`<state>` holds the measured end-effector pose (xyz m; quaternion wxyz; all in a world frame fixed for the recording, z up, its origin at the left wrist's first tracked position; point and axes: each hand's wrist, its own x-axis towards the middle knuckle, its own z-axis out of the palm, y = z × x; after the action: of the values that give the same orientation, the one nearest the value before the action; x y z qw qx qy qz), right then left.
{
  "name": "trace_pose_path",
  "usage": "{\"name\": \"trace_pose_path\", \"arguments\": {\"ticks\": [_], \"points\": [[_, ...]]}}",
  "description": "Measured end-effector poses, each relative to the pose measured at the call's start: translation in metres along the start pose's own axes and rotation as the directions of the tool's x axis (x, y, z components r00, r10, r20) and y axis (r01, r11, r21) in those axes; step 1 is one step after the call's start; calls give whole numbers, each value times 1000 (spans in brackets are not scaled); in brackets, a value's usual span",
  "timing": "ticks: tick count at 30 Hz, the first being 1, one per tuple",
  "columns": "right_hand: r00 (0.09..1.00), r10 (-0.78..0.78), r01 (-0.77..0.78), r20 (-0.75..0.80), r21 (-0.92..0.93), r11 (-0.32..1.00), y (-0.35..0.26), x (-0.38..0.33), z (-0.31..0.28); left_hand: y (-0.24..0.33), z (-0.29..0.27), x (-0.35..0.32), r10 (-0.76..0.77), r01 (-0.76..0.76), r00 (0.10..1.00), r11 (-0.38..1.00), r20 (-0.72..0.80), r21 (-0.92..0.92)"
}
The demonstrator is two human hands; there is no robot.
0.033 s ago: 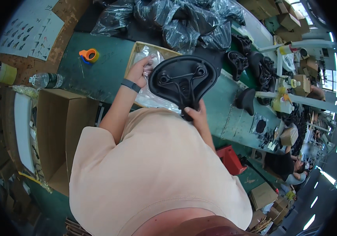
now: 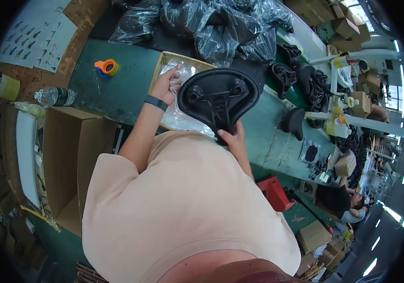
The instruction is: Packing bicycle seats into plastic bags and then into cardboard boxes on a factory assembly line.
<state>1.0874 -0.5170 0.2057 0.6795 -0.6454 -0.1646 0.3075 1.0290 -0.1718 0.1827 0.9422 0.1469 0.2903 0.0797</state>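
- Over the green worktable, I see my right hand pinching the narrow tip of a black moulded bicycle saddle, underside up.
- At ten o'clock, my left hand presses, fingers together, on clear plastic bags in a shallow cardboard tray.
- Bare green surface lies between the tray's left edge and an orange tape dispenser.

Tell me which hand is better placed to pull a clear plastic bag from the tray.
Left. The left hand already rests on the clear plastic bags in the cardboard tray, while the right hand is occupied gripping the black bicycle saddle.
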Motion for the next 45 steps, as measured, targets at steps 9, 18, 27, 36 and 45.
{"name": "trace_pose_path", "arguments": {"ticks": [9,18,27,36,45], "points": [[909,-286,412,303,-549,728,-18,37,32,-13,88,-44,643,-570,695,217,323,792],[886,-27,328,463,-586,741,-60,37,12,-33,152,-123,-100,-677,380,-707,920,203],[962,267,-236,-56,321,917,-89,28,-16,-85,147,-53,459,-614,202,-628,865,477],[935,-330,347,127,-512,786,-76,135,-119,-89,289,70,384,-798,13,-553,923,241],[751,-151,-611,-643,-763,210,20,179,-546,106,160,209,823,-350,309,-367,476,862]]}}
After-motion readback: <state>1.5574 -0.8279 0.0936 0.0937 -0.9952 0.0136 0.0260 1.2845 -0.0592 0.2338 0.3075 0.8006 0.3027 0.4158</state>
